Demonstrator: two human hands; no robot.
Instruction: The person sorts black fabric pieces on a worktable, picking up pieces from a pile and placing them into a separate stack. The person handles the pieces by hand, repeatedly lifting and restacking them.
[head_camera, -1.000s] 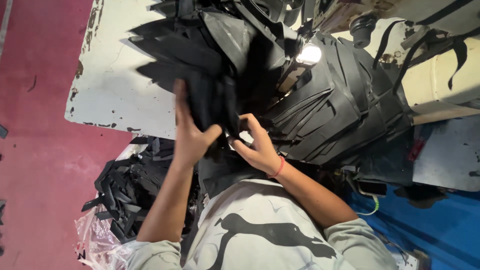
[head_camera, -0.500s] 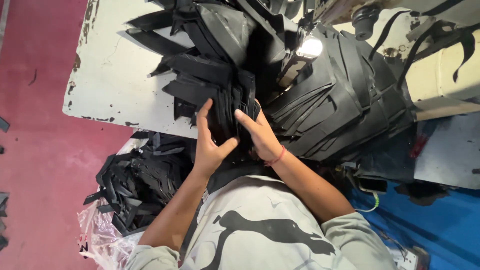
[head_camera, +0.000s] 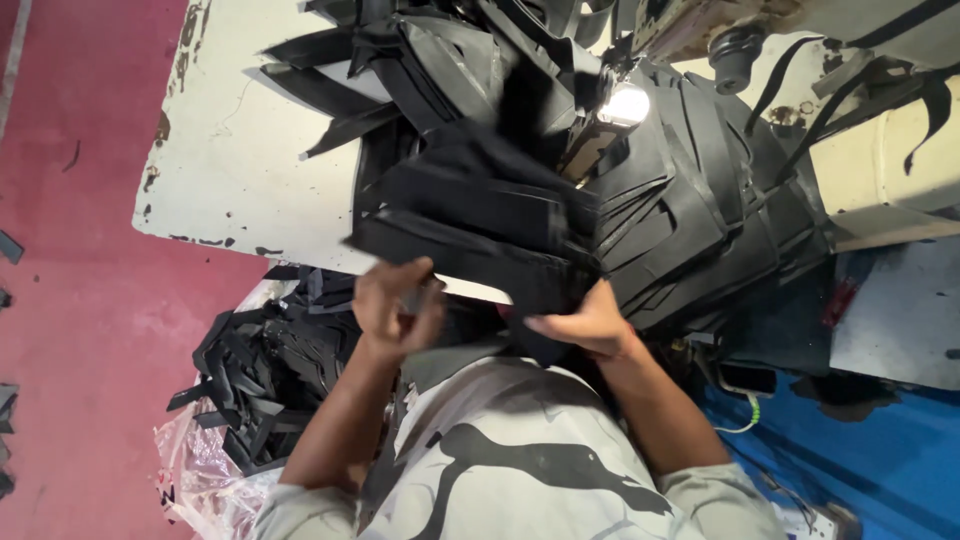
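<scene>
A thick bundle of black fabric strips (head_camera: 480, 215) is lifted between both hands, just above the near edge of a worn white table (head_camera: 230, 150). My left hand (head_camera: 393, 305) grips the bundle's lower left corner from beneath, fingers curled. On the lower right edge, my right hand (head_camera: 588, 325) is closed around the strips. Behind the bundle, more black pieces (head_camera: 440, 50) lie heaped on the table.
A sewing machine with a lit lamp (head_camera: 625, 105) stands behind the bundle, and a big heap of black cut pieces (head_camera: 700, 210) is draped to its right. A clear plastic bag of black scraps (head_camera: 250, 375) sits on the red floor (head_camera: 70, 330). A blue surface (head_camera: 870, 450) is lower right.
Both hands have drawn the bundle of strips off the pile and toward my body. The hands now sit lower and further apart, at the bundle's two near corners.
</scene>
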